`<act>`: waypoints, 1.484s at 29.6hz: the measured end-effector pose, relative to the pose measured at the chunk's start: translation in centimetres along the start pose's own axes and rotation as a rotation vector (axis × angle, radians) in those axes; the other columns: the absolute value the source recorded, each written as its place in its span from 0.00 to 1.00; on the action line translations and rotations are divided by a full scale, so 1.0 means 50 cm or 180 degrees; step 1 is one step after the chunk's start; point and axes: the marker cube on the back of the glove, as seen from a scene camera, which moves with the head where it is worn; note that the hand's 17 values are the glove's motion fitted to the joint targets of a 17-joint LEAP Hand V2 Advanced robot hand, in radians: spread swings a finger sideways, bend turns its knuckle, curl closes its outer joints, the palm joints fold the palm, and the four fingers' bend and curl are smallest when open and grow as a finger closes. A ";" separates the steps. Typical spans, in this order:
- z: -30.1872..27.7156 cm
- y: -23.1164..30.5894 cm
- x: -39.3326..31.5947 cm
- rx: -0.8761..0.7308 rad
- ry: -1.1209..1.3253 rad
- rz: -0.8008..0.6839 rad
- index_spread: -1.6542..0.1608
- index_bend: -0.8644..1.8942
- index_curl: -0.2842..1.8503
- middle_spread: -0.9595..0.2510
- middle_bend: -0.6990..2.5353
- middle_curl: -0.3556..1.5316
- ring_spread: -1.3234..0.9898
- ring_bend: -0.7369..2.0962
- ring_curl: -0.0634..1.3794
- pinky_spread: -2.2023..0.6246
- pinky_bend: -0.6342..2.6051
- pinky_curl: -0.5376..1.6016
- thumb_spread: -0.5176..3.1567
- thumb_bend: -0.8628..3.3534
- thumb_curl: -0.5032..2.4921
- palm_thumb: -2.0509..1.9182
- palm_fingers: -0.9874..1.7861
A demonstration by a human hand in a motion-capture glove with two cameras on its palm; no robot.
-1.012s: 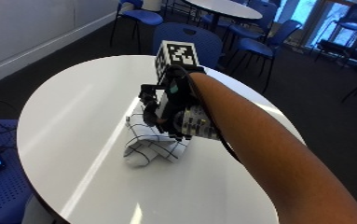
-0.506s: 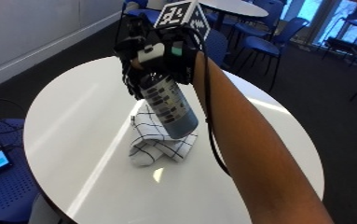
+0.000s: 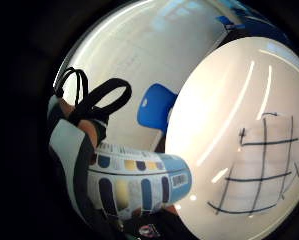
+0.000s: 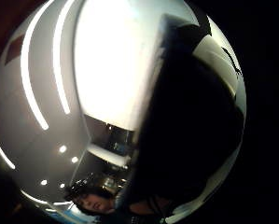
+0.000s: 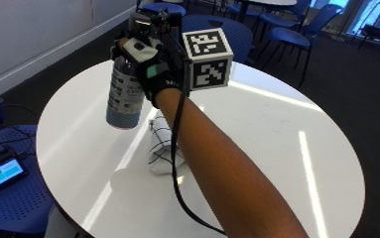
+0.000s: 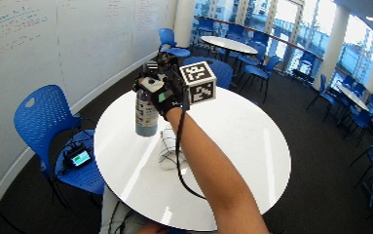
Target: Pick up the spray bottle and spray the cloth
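While my gloved right hand (image 5: 151,69) curls round the bottle (image 5: 126,94), I hold it upright in the air above the white table (image 5: 282,129). From the bottle, the checked cloth (image 5: 161,148) lies bunched on the table toward five o'clock. Seen wider, the bottle (image 6: 146,114) hangs above the table's (image 6: 238,126) edge, a blue chair (image 6: 43,122) at its nine o'clock. By my little finger, the bottle's label (image 3: 139,185) sits close, the cloth (image 3: 261,165) beyond. My thumb-side view is mostly dark.
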 end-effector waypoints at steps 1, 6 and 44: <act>0.003 0.002 0.008 0.0064 -0.0028 0.0006 0.76 0.43 0.38 0.69 0.36 0.44 0.52 0.44 0.35 0.74 0.29 0.42 0.28 0.20 0.43 0.74 0.82; 0.019 0.009 0.062 0.0083 0.0086 0.0058 0.76 0.42 0.38 0.69 0.36 0.44 0.52 0.44 0.35 0.74 0.30 0.43 0.28 0.20 0.43 0.75 0.83; 0.054 -0.012 0.117 0.0432 0.0732 -0.0389 0.76 0.44 0.39 0.67 0.36 0.45 0.51 0.44 0.35 0.71 0.30 0.43 0.27 0.20 0.44 0.74 0.84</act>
